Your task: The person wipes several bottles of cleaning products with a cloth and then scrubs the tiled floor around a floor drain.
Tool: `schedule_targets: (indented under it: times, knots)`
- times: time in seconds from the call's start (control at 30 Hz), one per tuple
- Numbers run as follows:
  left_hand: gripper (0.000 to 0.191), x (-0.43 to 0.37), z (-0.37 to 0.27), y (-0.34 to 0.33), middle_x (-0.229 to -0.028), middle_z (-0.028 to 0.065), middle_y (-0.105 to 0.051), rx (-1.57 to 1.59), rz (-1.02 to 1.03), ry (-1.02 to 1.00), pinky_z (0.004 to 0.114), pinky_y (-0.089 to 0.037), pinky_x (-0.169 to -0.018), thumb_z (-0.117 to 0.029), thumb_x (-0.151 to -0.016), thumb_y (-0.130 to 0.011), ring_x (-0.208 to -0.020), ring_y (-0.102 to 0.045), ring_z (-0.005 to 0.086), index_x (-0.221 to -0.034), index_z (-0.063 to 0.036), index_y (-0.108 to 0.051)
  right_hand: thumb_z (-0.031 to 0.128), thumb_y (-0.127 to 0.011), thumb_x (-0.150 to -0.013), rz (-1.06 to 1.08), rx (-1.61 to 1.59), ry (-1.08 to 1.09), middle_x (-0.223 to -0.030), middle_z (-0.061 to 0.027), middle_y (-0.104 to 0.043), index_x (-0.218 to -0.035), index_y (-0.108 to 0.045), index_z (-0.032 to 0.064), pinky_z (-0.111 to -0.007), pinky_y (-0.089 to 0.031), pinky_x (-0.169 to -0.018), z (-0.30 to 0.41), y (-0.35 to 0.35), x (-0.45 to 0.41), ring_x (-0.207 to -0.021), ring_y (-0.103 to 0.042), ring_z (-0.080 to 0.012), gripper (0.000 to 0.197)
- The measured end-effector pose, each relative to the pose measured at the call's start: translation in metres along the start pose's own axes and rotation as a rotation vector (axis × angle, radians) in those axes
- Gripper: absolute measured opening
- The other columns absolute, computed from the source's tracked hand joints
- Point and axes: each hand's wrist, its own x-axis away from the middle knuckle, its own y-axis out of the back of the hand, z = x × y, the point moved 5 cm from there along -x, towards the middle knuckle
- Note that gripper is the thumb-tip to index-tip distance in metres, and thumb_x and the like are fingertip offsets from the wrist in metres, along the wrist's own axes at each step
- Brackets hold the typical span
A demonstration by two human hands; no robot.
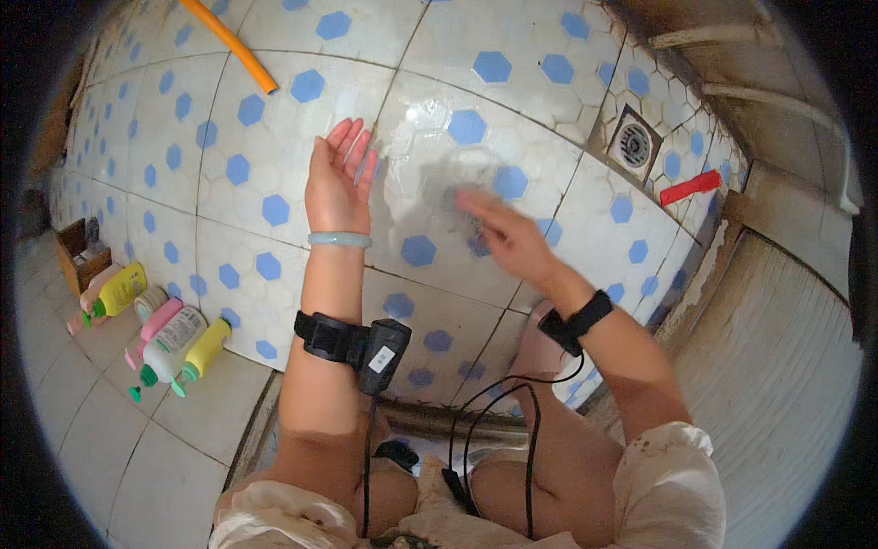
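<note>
My left hand (343, 182) is held palm up over the tiled floor (274, 288), fingers slightly curled, with nothing in it. A pale bangle (339, 239) circles that wrist, and a black strapped device (384, 355) sits on the forearm. To its right, my right hand (504, 233) is blurred, its fingers pointing left towards a dark, blurred patch; whether it holds something there I cannot tell. Another black strapped device (562, 331) is on the right wrist. Wet, shiny tiles lie beyond both hands.
An orange tube (233, 48) lies at the upper left. A floor drain (632, 145) and a red strip-like object (690, 188) are at the right. Several bottles (180, 333) and a small brown box (82, 257) stand at the left. Black cables (534, 453) hang over my legs.
</note>
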Motion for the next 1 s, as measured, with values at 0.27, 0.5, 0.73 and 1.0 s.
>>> schedule_targets:
  times: [0.27,0.5,0.73,1.0]
  knots:
    - [0.039,-0.003,0.01,0.01,-0.12,0.0118,-0.049,0.174,-0.029,0.095,0.031,-0.042,-0.091,-0.026,-0.094,-0.027,-0.109,-0.048,0.0194,-0.117,0.0007,-0.045,-0.009,-0.041,-0.079,-0.241,0.447,0.018,-0.134,-0.0057,-0.038,-0.128,-0.04,0.0131,-0.035,-0.029,-0.103,-0.034,0.024,-0.04,-0.123,-0.036,-0.0268,0.054]
    - [0.039,0.002,0.003,-0.012,-0.118,0.013,-0.049,0.277,0.079,0.118,0.032,-0.041,-0.091,-0.024,-0.094,-0.025,-0.108,-0.048,0.0202,-0.117,0.002,-0.044,-0.01,-0.04,-0.08,-0.282,0.362,-0.195,-0.139,-0.0066,-0.031,-0.132,-0.036,0.0135,-0.044,-0.016,-0.106,-0.029,-0.042,0.003,-0.13,-0.025,-0.0274,0.057]
    - [0.04,0.006,0.004,-0.007,-0.117,0.0119,-0.05,0.265,0.081,0.146,0.032,-0.041,-0.09,-0.025,-0.094,-0.024,-0.107,-0.049,0.0193,-0.117,0.001,-0.044,-0.004,-0.042,-0.081,-0.433,0.248,-0.259,-0.139,-0.0058,-0.03,-0.133,-0.034,0.0151,-0.051,-0.013,-0.104,-0.007,-0.099,-0.005,-0.13,-0.022,-0.0301,0.056]
    - [0.041,-0.003,-0.004,0.001,-0.121,0.0118,-0.049,0.277,0.072,0.129,0.032,-0.04,-0.092,-0.025,-0.094,-0.022,-0.11,-0.047,0.0198,-0.118,0.0002,-0.043,0.005,-0.051,-0.079,-0.23,0.613,-0.258,-0.136,0.0018,-0.035,-0.13,-0.038,0.0197,-0.051,-0.019,-0.104,0.018,-0.123,0.004,-0.127,-0.029,-0.0225,0.054]
